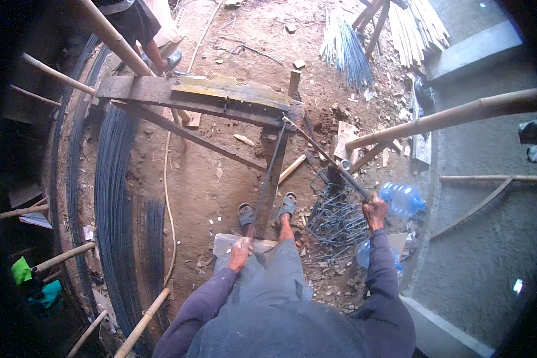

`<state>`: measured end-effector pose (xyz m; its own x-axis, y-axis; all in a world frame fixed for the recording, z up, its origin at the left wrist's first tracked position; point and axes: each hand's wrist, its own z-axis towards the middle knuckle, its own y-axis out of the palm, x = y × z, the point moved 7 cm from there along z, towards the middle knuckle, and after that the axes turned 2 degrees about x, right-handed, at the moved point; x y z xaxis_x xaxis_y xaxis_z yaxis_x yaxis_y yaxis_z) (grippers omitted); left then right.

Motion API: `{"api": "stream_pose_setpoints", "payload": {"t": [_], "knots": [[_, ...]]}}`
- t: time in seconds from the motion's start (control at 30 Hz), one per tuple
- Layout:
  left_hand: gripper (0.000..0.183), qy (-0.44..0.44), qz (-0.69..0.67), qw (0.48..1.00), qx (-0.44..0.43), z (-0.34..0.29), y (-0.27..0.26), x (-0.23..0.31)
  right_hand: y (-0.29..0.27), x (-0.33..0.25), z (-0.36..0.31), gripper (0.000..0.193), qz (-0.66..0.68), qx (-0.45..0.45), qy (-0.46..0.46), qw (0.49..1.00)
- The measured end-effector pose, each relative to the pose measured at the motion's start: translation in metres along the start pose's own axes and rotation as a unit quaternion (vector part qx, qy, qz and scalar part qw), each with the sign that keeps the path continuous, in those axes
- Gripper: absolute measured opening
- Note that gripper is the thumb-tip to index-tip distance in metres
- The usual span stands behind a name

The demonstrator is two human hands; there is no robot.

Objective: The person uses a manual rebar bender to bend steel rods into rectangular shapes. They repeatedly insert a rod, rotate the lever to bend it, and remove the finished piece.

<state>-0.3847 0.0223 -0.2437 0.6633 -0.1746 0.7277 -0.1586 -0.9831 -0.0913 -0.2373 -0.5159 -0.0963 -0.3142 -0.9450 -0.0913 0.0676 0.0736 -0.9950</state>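
Note:
My left hand point(240, 253) is closed around a thin steel rod point(267, 173) above my lap. The rod runs up to the right end of a wooden bench point(131, 89). Out to the right, my right hand point(375, 212) grips the thick end of a long rusty metal bar point(334, 162). This bar slants up and left to the same bench end, where its tip appears to meet the rod; the exact contact is too small to tell. A worn yellow board point(232, 92) lies along the bench top.
Bent steel stirrups point(337, 218) lie heaped by my feet, next to a blue water jug point(403, 200). Long steel bars point(113, 161) cover the left ground. A bamboo pole point(453, 119) juts in from the right. Another person's hand point(158, 62) is beyond the bench.

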Motion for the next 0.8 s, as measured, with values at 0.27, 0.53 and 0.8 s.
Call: {"api": "stream_pose_setpoints", "payload": {"t": [0.27, 0.53, 0.8], "knots": [[0.037, -0.044, -0.02, 0.996, -0.07, -0.015, 0.097, -0.022, 0.006, -0.03, -0.039, 0.038, 0.14, -0.046, 0.071, 0.987], [0.031, 0.041, 0.059, 0.995, -0.069, -0.016, 0.008, 0.061, -0.005, -0.111, -0.033, 0.036, 0.393, -0.099, -0.024, 0.914], [0.019, -0.071, -0.095, 0.991, -0.059, 0.006, 0.044, 0.321, -0.011, -0.134, -0.089, 0.046, 0.477, -0.092, 0.055, 0.872]]}}
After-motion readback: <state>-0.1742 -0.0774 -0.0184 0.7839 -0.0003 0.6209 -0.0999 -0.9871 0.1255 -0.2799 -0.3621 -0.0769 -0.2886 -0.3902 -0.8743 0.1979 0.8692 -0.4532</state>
